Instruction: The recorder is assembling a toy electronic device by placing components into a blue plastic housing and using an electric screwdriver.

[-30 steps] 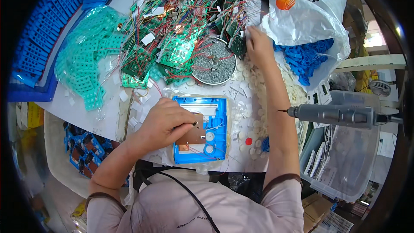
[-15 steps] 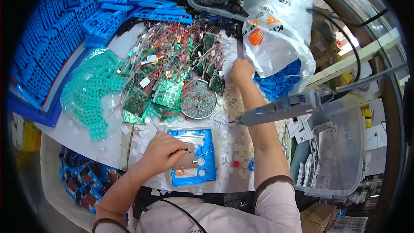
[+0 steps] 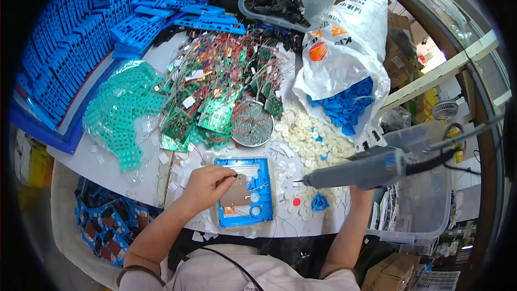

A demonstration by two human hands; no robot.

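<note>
My left hand is closed in a pinch over a blue plastic casing. A small dark piece shows at its fingertips, too small to name. Inside the casing lie a brown board and a white round part. My right forearm reaches up to a grey electric screwdriver, which hangs with its bit pointing left. That tool covers my right hand, so its fingers are hidden and I cannot tell whether it grips the handle.
Wired green circuit boards pile up behind a round dish of small metal screws. White discs spread right of it, below a white sack of blue parts. Blue casings stack far left, near teal pads.
My right hand has come back from beside the white sack to behind the electric screwdriver, which has swung lower. My left hand still pinches over the casing.
</note>
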